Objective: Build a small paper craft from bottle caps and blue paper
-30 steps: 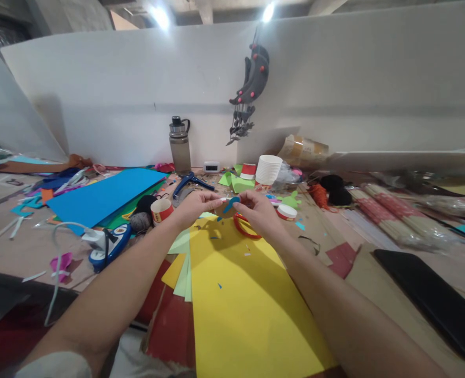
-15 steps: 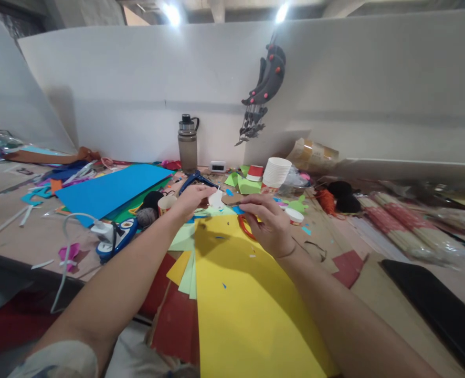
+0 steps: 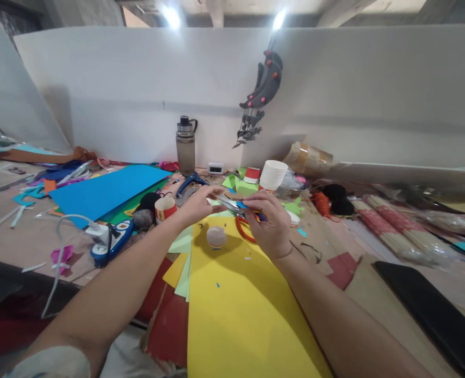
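My right hand (image 3: 270, 223) is closed around red-handled scissors (image 3: 243, 226), whose blades point left toward my left hand. Between the blades and my right fingertips shows a small blue paper piece (image 3: 242, 205). My left hand (image 3: 198, 203) hovers just left of the blade tips with its fingers curled and pinched; what it pinches is too small to make out. A small round pale paper piece (image 3: 216, 237) lies on the big yellow sheet (image 3: 240, 304) below both hands.
A blue sheet (image 3: 106, 190) lies at left, with a red-and-white paper cup (image 3: 165, 209) and a glue gun (image 3: 112, 239) near it. A water bottle (image 3: 186, 147), stacked white cups (image 3: 272, 175), stick bundles (image 3: 398, 231) and a black slab (image 3: 433, 304) surround the work area.
The round pale piece has dropped from my hands onto the yellow sheet. My right hand has lifted the scissors off the table and brought their blades toward my left hand.
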{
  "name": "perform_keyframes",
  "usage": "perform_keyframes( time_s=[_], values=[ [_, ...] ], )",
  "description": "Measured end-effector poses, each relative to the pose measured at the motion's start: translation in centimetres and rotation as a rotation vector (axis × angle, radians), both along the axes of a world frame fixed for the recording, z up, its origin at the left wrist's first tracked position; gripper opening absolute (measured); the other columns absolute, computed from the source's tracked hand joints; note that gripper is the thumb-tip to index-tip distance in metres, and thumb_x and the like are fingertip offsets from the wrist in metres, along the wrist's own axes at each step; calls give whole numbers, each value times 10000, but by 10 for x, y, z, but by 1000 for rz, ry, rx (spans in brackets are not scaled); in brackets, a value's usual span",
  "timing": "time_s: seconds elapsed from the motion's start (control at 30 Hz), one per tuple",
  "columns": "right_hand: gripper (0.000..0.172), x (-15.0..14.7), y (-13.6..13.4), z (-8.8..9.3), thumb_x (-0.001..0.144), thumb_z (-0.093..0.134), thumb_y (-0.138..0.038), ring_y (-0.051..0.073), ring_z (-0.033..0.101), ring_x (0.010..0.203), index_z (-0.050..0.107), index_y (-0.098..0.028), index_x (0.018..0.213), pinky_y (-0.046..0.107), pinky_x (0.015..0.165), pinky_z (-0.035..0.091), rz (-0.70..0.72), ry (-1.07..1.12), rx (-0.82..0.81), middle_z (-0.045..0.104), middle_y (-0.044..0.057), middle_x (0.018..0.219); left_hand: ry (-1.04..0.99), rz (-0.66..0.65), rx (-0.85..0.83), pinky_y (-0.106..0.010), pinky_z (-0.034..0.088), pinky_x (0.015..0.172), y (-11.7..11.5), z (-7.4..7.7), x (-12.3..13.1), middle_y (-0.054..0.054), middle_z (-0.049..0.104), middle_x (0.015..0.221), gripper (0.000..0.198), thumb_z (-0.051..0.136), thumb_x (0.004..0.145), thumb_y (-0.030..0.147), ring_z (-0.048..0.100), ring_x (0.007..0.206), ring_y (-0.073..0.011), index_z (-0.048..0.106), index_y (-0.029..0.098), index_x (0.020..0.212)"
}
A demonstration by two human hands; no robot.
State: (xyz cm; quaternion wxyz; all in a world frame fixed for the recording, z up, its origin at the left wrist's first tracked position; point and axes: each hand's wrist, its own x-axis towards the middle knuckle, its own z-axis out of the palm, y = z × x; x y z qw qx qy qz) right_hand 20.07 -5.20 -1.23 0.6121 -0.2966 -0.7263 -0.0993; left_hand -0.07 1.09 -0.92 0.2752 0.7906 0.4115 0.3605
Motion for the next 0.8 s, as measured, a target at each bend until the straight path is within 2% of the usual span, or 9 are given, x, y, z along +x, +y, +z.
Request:
perform_keyframes(
  time_s=[0.07, 0.13, 0.2, 0.3, 0.47, 0.53, 0.6, 0.7, 0.8],
  values=[
    [139, -2, 0, -1, 847, 614, -111, 182, 667, 880, 654, -236, 892, 350, 797, 549, -5, 24, -35, 700, 53, 901, -97, -11, 208, -347, 514, 845, -4, 6, 2, -123, 554, 1364, 603, 753, 728, 466, 584, 1155, -239, 591, 243, 1264],
    [110, -4, -2, -1, 859, 612, -146, 182, 668, 876, 656, -242, 891, 350, 794, 547, 10, 35, -74, 704, 50, 904, -141, -70, 378, -390, 484, 942, -10, 13, 5, -111, 593, 1325, 490, 754, 740, 455, 530, 1242, -252, 644, 246, 1169],
    [88, -7, -4, 0, 873, 602, -177, 186, 666, 879, 654, -247, 889, 355, 798, 548, 30, 28, -116, 704, 52, 901, -184, -113, 420, -404, 469, 976, -17, 16, 8, -95, 688, 1149, 268, 697, 807, 428, 601, 1135, -226, 706, 233, 991],
    [102, -9, -7, 0, 881, 580, -183, 199, 657, 926, 651, -252, 907, 374, 822, 550, 71, -6, -186, 698, 61, 922, -234, -124, 398, -402, 497, 935, -24, 17, 8, -83, 735, 980, 187, 630, 867, 391, 659, 996, -208, 732, 234, 871],
    [208, -6, -4, 0, 872, 507, -148, 198, 641, 922, 627, -231, 1020, 338, 737, 551, 133, 82, -321, 663, 80, 1012, -248, -139, 535, -398, 522, 904, -22, 14, 0, -85, 742, 1020, 144, 621, 878, 328, 668, 1004, -200, 746, 258, 897],
    [187, -1, 2, 1, 872, 484, -159, 190, 638, 847, 631, -213, 975, 316, 691, 529, 62, 104, -414, 671, 71, 950, -226, -153, 584, -399, 521, 913, -19, 12, -3, -92, 739, 1047, 130, 638, 868, 307, 668, 1027, -201, 745, 262, 927],
    [146, 7, 9, 2, 870, 496, -192, 186, 626, 770, 639, -201, 891, 306, 659, 496, -49, 23, -550, 680, 58, 861, -213, -154, 606, -400, 518, 929, -17, 10, -6, -99, 736, 1070, 130, 649, 862, 299, 664, 1056, -203, 740, 261, 947],
    [151, 16, 16, 2, 863, 520, -217, 185, 595, 661, 647, -194, 784, 309, 632, 450, -205, -277, -798, 668, 51, 738, -192, -144, 617, -402, 513, 952, -14, 6, -7, -109, 732, 1098, 132, 624, 878, 283, 656, 1097, -200, 730, 246, 949],
    [138, 17, 15, -1, 851, 554, -221, 228, 616, 728, 675, -171, 806, 335, 669, 454, -334, -592, -935, 678, 113, 820, -175, -145, 624, -401, 511, 963, -11, 3, -6, -110, 734, 1097, 144, 594, 894, 265, 653, 1113, -195, 721, 235, 954]
  ],
)
